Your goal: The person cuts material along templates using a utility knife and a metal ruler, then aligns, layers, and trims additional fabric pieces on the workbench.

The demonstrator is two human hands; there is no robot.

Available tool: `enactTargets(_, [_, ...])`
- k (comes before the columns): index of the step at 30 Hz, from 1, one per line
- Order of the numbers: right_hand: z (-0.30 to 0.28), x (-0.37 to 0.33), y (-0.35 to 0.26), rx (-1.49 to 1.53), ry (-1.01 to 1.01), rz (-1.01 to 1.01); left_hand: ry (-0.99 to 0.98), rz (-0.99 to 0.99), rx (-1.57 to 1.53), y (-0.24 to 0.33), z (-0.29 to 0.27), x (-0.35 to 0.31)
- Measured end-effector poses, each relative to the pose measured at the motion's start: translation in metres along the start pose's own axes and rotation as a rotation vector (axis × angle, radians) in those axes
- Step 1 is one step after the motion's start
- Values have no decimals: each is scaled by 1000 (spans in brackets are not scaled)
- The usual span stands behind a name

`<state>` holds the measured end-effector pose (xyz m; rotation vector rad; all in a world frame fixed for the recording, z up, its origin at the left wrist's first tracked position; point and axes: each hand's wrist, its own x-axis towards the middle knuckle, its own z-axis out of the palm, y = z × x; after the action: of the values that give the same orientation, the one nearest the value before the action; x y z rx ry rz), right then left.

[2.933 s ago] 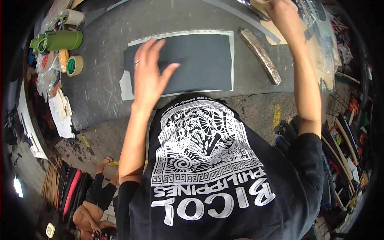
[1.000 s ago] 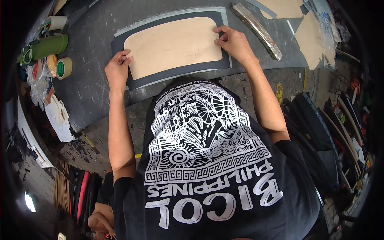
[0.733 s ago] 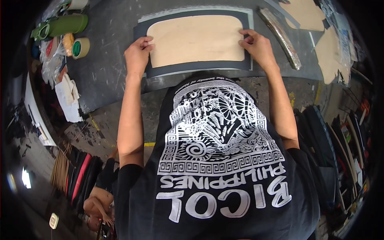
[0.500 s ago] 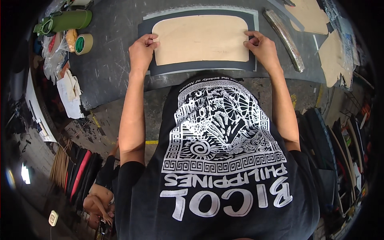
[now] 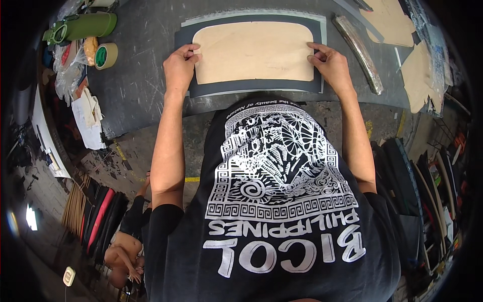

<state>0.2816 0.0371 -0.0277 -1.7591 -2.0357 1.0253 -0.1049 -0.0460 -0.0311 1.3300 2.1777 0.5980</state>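
A tan cardboard template (image 5: 251, 53) with rounded far corners lies over a dark grey sheet (image 5: 251, 87), whose border shows around it. Under that sheet, a paler sheet (image 5: 211, 18) sticks out along the edges. My left hand (image 5: 179, 65) pinches the template's left edge between thumb and fingers. At the opposite edge, my right hand (image 5: 329, 63) grips the template the same way. Both forearms reach forward over the near edge of the dark worktable.
A long wrapped bar (image 5: 358, 54) lies right of the sheets, with more tan cardboard pieces (image 5: 420, 75) beyond it. At left are a green bottle (image 5: 85, 27), a tape roll (image 5: 106, 56) and plastic bags. Rolls of material (image 5: 100, 216) stand lower left, near another person (image 5: 126, 249).
The template, the sheets and both hands sit slightly lower in the picture, as does the bar; the view has shifted a little. Both hands keep their grip.
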Motion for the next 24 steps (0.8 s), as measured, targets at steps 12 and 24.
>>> enactTargets(12, [2,7,18,10,39,-52,23,-32,20,11,8,2])
enactTargets(24, [-9,-15,12,-187,-69,-160,1,173,485,18,40,-20])
